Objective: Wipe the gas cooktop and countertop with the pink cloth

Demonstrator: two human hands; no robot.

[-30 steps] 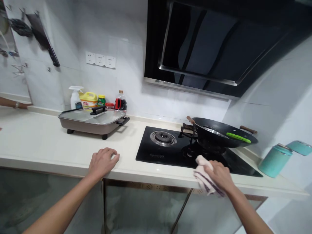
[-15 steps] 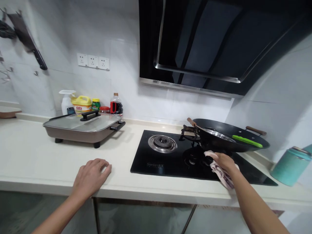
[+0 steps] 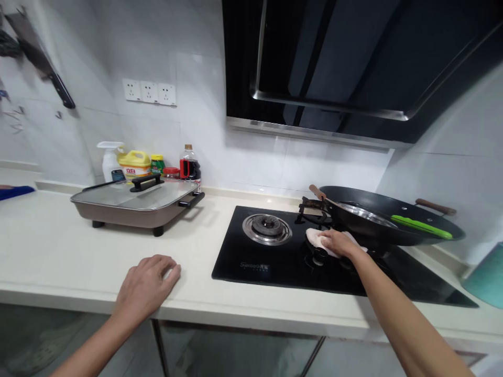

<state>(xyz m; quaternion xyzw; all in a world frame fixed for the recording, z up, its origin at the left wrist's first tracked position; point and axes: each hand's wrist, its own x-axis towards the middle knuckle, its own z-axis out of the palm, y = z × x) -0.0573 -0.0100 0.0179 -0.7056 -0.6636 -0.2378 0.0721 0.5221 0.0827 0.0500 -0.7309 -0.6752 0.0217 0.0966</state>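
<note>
Cloth (image 3: 314,238) and right hand (image 3: 340,243) shifted toward 10 o'clock, fingers clamped on it, now at roughly 3 o'clock of the round burner (image 3: 268,226) on the gas cooktop (image 3: 283,267), so wiping apparently reaches past the knob (image 3: 319,255); left hand (image 3: 146,283) on counter (image 3: 198,246), fingers loosely curled, nothing held.

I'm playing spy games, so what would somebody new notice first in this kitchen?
Probably the huge black range hood, looming over the stove. Next might come the long, bright green thing in the dark wok on the right. Just left of the wok, the right hand holds a pale cloth against the stove's shiny top.
</note>
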